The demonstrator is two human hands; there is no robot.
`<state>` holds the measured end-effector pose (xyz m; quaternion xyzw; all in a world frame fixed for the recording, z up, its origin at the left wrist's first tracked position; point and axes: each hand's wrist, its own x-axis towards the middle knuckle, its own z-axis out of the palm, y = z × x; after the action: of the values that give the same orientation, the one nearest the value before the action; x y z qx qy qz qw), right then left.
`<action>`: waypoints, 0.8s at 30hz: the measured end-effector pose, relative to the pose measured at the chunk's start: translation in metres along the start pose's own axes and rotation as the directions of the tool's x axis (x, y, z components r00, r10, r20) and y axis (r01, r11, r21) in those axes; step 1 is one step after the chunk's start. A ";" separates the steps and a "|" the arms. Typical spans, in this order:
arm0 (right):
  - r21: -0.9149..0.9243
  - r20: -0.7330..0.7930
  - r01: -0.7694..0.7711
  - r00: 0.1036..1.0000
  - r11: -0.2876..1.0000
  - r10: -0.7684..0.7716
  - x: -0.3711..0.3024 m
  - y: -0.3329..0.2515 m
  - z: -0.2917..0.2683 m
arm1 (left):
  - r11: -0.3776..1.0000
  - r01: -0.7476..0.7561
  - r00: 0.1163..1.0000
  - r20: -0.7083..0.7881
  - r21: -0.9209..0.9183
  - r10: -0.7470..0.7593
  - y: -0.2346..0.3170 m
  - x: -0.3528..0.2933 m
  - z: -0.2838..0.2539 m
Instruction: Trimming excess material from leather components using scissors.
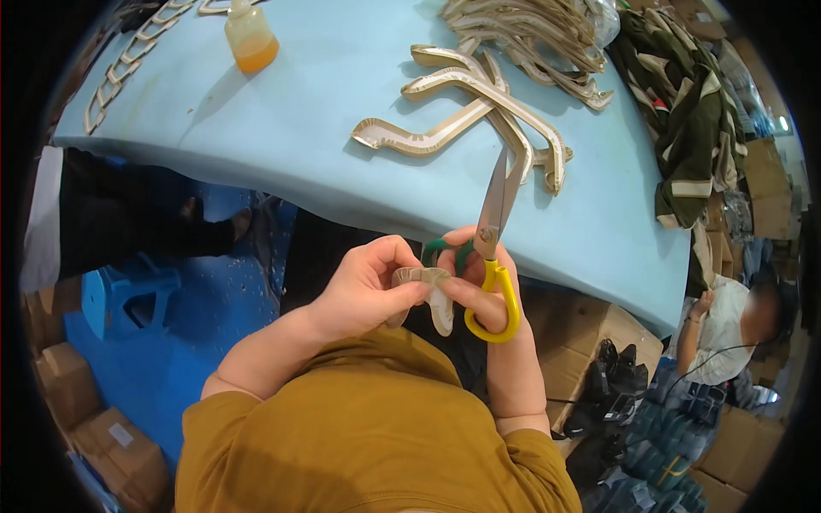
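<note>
Close in front of my body, my left hand (376,278) pinches one end of a small curved beige strip (440,309) with a pale lining. My right hand (475,282) has its thumb and a finger on the other side of the same strip. Scissors (492,218) with one yellow and one green handle loop hang on my right hand, the loops round its fingers. Their blades point up and away from me, slightly apart, clear of the strip. Beyond them on the table lie several similar curved beige strips (462,81), crossed over one another.
The light blue table (282,145) spans the far side, its near edge just past my hands. On it stand a bottle of orange liquid (251,38) and a strip pile (530,34). Dark green garments (693,111), cartons (590,342), a blue stool (128,295) and another person (723,333) are around.
</note>
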<state>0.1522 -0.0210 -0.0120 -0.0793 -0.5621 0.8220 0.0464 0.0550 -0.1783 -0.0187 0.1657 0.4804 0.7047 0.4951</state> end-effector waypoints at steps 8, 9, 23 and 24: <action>-0.307 -0.101 -0.057 0.995 0.950 0.027 -0.002 -0.003 -0.002 | 0.951 -0.087 0.996 -0.007 0.298 0.093 0.006 0.002 0.001; -0.276 -0.076 -0.056 0.996 0.960 0.036 -0.002 -0.005 -0.001 | 0.943 -0.089 0.996 0.007 0.322 0.091 0.009 0.001 0.001; -0.399 0.011 -0.070 0.997 0.914 0.081 -0.001 -0.005 -0.002 | 0.798 -0.125 0.990 0.122 0.589 0.064 0.027 0.003 -0.006; -0.397 0.010 -0.069 0.997 0.915 0.080 -0.002 -0.005 -0.001 | 0.797 -0.124 0.990 0.123 0.591 0.063 0.027 0.002 -0.005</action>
<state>0.1539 -0.0184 -0.0080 -0.0976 -0.7140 0.6932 -0.0094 0.0358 -0.1805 0.0015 0.3705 0.6444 0.5323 0.4050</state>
